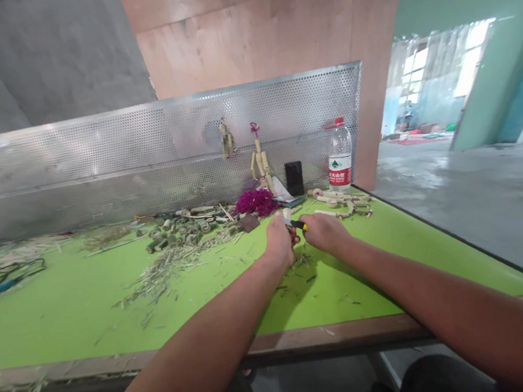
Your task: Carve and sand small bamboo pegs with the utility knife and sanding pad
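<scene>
Both my hands meet over the middle of the green table [66, 315]. My left hand [279, 241] is closed round a small pale piece of bamboo [286, 214] that sticks up above the fingers. My right hand [323, 231] is closed on a small knife with a yellow and black handle [297, 224], its tip at the pale piece. Thin shavings [300, 261] lie on the table just under the hands.
Left of the hands lie several short green bamboo sections [184, 231] and a spread of shavings [166, 271]. Behind are a purple tuft [255, 202], a small wooden figure [261, 164], a dark phone [294, 178], a water bottle [339, 154] and pale wooden pieces [343, 202]. A perforated metal panel [95, 159] backs the table.
</scene>
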{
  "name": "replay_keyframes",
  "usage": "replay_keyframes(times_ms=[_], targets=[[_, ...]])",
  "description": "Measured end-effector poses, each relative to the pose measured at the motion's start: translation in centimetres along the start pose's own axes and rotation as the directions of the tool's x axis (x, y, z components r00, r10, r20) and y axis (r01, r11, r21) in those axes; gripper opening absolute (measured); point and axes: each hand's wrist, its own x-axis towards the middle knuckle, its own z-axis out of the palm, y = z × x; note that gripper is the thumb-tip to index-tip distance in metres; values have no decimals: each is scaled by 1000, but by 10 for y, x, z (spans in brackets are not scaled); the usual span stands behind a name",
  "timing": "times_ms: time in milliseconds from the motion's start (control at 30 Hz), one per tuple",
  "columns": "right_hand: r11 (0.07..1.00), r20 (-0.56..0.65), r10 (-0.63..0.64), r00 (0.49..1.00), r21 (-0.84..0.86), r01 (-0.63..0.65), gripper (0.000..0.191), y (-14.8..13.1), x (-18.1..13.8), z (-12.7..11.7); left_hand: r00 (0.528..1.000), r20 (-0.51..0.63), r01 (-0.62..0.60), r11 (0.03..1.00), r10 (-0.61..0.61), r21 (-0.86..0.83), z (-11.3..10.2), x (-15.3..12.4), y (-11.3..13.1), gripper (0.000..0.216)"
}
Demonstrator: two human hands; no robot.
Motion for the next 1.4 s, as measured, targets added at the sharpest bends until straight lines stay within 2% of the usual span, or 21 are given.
replay_keyframes(times_ms=[200,333,433,533,600,667,733,833,933,1067,1233,1400], targets=[[1000,-13,15,1000,-4,-15,28,0,-1,-1,993,-8,-118,991,119,61,0,-4,0,28],[997,3,81,997,14,-81,31,5,4,2,992,-7,-128,985,129,112,2,-11,2,28],[977,29,212,977,25,-213,33,26,15,3,994,29,-113,983,110,147,6,-23,2,24],[926,70,376,924,23,-378,32,57,24,1,978,148,-168,974,145,152,10,-31,2,22],[911,51,410,911,31,-412,33,71,26,-1,974,166,-169,981,152,97,10,-30,3,23],[920,16,389,921,52,-389,34,73,25,-1,984,118,-138,990,132,42,7,-23,3,22],[941,-24,333,942,74,-331,35,63,21,0,991,90,-100,995,99,-3,3,-15,3,22],[970,-87,232,969,91,-224,35,39,14,2,989,130,-69,996,76,-57,-2,-7,2,23],[989,-113,132,985,82,-123,35,20,7,2,982,155,-99,993,107,-57,-3,-5,1,22],[998,-99,34,995,58,-28,30,11,1,1,982,129,-135,990,138,-31,-1,-6,1,25],[999,-91,9,996,39,-6,28,7,-3,1,980,90,-180,984,178,4,0,-5,-1,22],[995,-78,84,993,54,-80,30,13,5,6,989,33,-144,981,141,129,2,-11,0,22]])
